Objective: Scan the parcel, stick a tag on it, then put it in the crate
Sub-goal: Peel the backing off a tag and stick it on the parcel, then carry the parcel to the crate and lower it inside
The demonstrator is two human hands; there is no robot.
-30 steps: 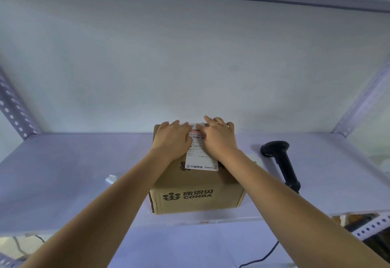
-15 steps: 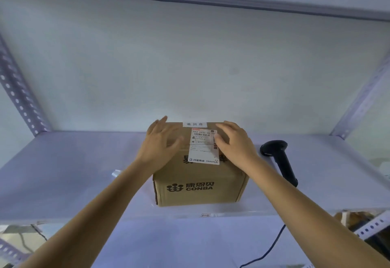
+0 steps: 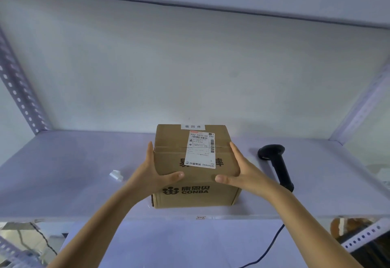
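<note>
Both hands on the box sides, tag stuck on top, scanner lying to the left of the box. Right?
Not quite: in the head view the scanner lies to the right of the box, not the left. The rest holds: the left hand and right hand clasp its sides, and the tag is stuck on top.

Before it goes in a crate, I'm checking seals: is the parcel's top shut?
Shut. The cardboard parcel has its top flaps lying flat, and the shipping label bridges the seam.
</note>
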